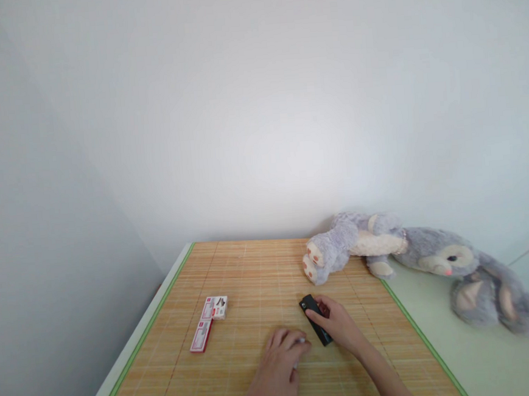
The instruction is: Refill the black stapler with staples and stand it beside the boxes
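From my remote seat I see the black stapler (pixel 314 322) as a small, slim, dark oblong with a matte shell. It lies slanted on the bamboo mat (pixel 252 272), far end toward the wall and near end toward me. It sits right of the mat's middle, a little nearer the front edge than the back. My right hand (pixel 341 326) comes in from the lower right and grasps it at the near end, thumb on the left side and fingers over the top and right side, so only the far half shows. My left hand (pixel 278 368) rests palm down on the mat just beside it to the left, fingers bent. A small pale speck (pixel 301 340) sits at the fingertips, and I cannot tell whether the hand pinches it or merely touches the mat. Well apart on the left lie two red-and-white boxes: the small box (pixel 215 307) farther back and the flat box (pixel 201 336) just in front of it, almost corner to corner. A grey plush rabbit (pixel 415 253) sprawls along the back right of the counter (pixel 488 363), its feet reaching over the mat's green border, near the stapler but not touching. Nothing lies between the hands and the stapler.
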Demonstrator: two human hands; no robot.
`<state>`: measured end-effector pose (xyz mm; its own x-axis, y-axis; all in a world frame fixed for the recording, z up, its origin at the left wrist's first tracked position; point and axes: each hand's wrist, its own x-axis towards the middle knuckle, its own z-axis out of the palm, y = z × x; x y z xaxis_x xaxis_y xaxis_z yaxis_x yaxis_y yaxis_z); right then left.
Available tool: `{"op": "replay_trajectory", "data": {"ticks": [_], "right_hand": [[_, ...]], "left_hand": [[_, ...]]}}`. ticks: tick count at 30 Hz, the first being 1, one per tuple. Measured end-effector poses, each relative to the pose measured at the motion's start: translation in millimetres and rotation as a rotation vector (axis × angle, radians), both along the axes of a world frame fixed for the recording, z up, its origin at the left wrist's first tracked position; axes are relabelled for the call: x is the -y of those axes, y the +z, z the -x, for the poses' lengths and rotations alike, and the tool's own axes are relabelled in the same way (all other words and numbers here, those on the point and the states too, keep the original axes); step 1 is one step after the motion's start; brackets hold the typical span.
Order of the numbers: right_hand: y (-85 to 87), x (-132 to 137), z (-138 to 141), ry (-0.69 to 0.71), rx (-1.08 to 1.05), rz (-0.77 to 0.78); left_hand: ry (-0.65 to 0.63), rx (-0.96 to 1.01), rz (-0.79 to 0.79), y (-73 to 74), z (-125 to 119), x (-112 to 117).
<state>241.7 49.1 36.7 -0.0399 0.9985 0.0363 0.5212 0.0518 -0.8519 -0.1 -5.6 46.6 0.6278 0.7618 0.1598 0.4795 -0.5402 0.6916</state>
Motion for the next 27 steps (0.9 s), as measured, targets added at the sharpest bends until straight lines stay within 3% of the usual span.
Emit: {"op": "replay_trajectory", "data": {"ticks": [4,8,18,27], "right_hand": [[-4.1,15.9,-2.7,-0.034,-0.057,0.014],[-10.8,28.8,0.4,-0.07,-0.096,0.007],[-14.5,26.0,43.0,-0.069,-0.144,-0.046],[-13.9,25.3,56.0,-0.106,-0.178,-0.073]], "left_hand": [[0.307,0.019,0.029,-16.8,55.5,-27.2],[0.393,0.081,0.031,-28.2,83.3,-44.0],[0.222,0.131,0.075,-32.7,11.8,-49.9],[0.211,0.145,0.086,-35.8,11.1,-52.8]]}}
